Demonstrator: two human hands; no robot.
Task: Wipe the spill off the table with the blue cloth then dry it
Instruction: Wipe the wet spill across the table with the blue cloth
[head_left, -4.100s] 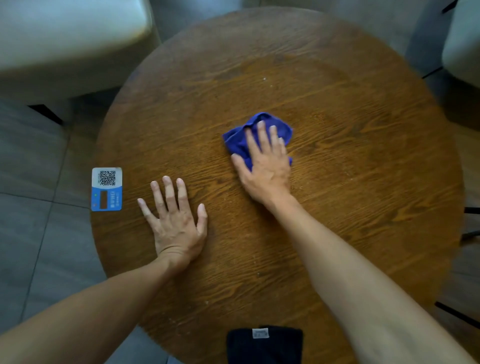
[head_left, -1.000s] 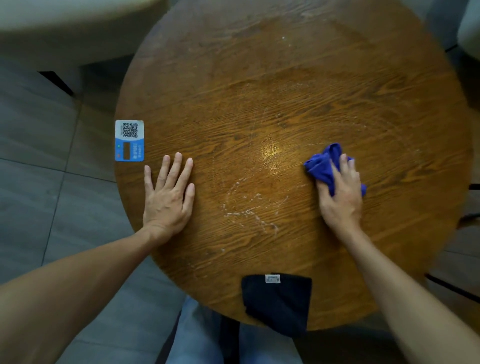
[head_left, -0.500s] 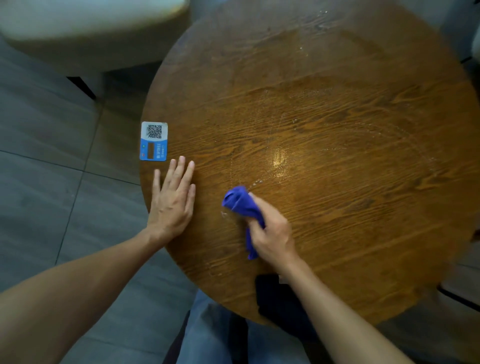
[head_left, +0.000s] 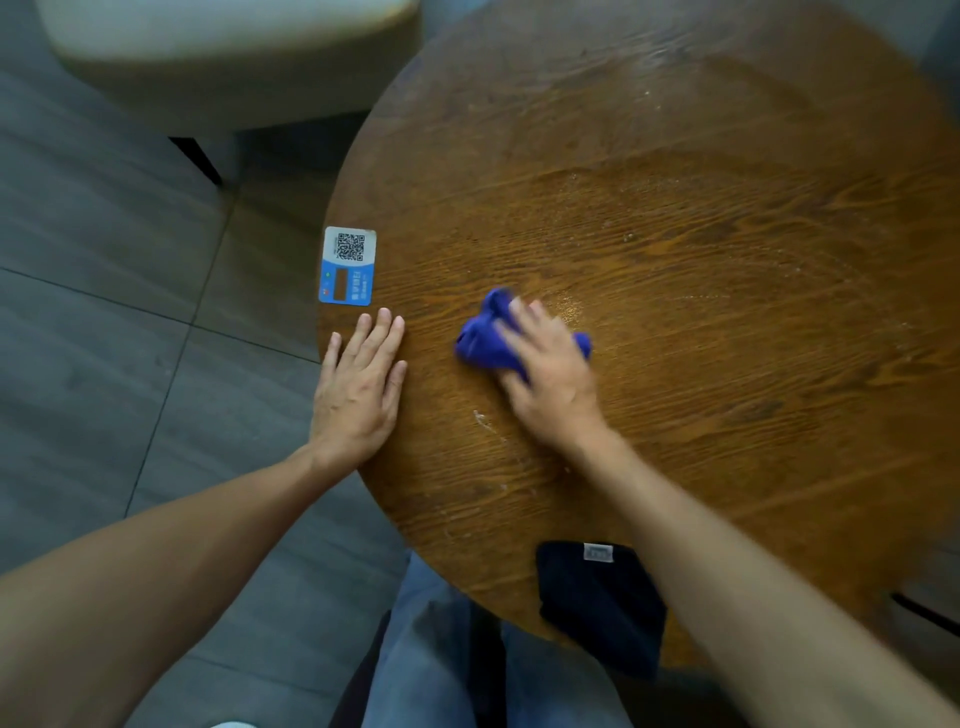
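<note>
A bunched blue cloth (head_left: 483, 340) lies on the round wooden table (head_left: 727, 260), left of its middle. My right hand (head_left: 550, 379) presses down on it, fingers spread over the cloth, blurred by motion. Pale wet streaks and droplets (head_left: 483, 418) show on the wood just below the cloth, and fainter smears run across the table's centre. My left hand (head_left: 361, 387) rests flat on the table's left edge, fingers together, holding nothing. A dark folded cloth (head_left: 597, 603) lies at the near edge, partly under my right forearm.
A blue and white QR-code card (head_left: 347, 266) is stuck at the table's left edge, just above my left hand. A pale upholstered seat (head_left: 228, 57) stands at the upper left. Grey floor tiles (head_left: 104, 312) lie to the left. My jeans-clad legs (head_left: 441, 665) show below the table.
My right hand has swept the blue cloth from the right side to the near left, then up and slightly right. The view has shifted left. My left hand stays flat.
</note>
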